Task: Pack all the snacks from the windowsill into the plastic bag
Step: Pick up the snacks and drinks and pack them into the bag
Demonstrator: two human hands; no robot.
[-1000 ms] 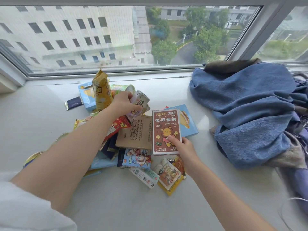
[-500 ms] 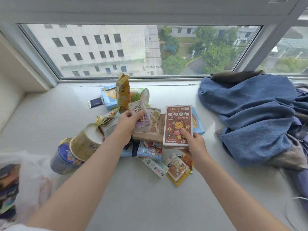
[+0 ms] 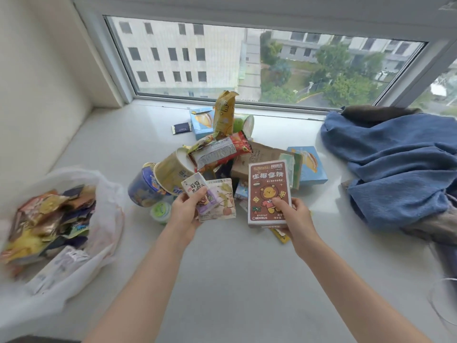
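My left hand (image 3: 186, 209) grips two small flat sachets (image 3: 217, 201), one white and purple, one with leaf drawings, lifted above the sill. My right hand (image 3: 293, 214) holds a maroon box with a bear picture (image 3: 268, 184) upright by its lower edge. Behind them lies the snack pile (image 3: 222, 154): paper cups, a red packet, a yellow bag standing up, brown and blue boxes. The white plastic bag (image 3: 103, 219) lies open at the left with several packets inside.
A blue cloth heap (image 3: 395, 169) covers the sill's right side. A small dark sachet (image 3: 181, 128) lies alone near the window. A side wall (image 3: 37, 95) closes the left end. A clear plastic rim (image 3: 442, 308) shows at the lower right edge.
Both hands have drawn back toward me with their items. The view has swung left, and more of the plastic bag shows. A red packet now lies uncovered on the pile.
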